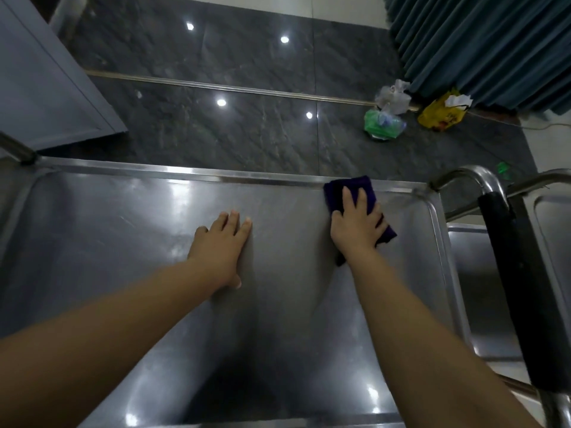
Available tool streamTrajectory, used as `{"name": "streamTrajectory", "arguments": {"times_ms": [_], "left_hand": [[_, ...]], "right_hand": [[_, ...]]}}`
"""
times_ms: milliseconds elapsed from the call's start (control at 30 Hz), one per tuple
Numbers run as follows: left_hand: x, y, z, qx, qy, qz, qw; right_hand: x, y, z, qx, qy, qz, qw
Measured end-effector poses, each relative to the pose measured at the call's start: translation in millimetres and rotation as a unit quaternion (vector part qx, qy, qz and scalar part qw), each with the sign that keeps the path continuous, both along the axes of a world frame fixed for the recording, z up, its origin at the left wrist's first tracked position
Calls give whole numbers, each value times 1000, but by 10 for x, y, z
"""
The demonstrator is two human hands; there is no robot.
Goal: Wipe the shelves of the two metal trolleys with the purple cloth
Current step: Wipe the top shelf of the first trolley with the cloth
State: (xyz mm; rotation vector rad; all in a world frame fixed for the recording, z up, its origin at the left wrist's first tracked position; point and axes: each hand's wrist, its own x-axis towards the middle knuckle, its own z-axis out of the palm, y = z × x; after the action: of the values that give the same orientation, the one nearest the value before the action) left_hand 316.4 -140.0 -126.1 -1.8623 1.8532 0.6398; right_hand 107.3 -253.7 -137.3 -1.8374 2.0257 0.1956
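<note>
1. The top shelf [92, 242] of the near trolley is lying wide under both arms. Ceiling lights are reflecting in it & in the dark tiled floor [247, 134] behind.
2. The left hand [221, 248] is resting flat on the shelf, fingers straight and close together.
3. The right hand [355, 227] is pressing the purple cloth [349, 186] w/ spread fingers, near the shelf's far right corner.
4. The 2nd trolley [550, 217] is standing just beside on the right, and a black-padded handle [506, 273] is partly covering it.
5. A teal curtain [479, 41] is hanging far right, w/ plastic bags [383, 125] lying below it.
</note>
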Motion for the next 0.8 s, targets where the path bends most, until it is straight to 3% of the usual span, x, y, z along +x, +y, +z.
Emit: {"name": "streamTrajectory", "arguments": {"times_ms": [167,567,800], "left_hand": [[391,222,88,-37,88,-23,995],[2469,943,518,-106,-29,24,994],[3134,1314,699,-145,-34,4,989]], "right_hand": [[551,209,15,18,-16,8,1000],[2149,802,-4,9,-26,22,999],[3039,1144,-3,6,-31,51,998]]}}
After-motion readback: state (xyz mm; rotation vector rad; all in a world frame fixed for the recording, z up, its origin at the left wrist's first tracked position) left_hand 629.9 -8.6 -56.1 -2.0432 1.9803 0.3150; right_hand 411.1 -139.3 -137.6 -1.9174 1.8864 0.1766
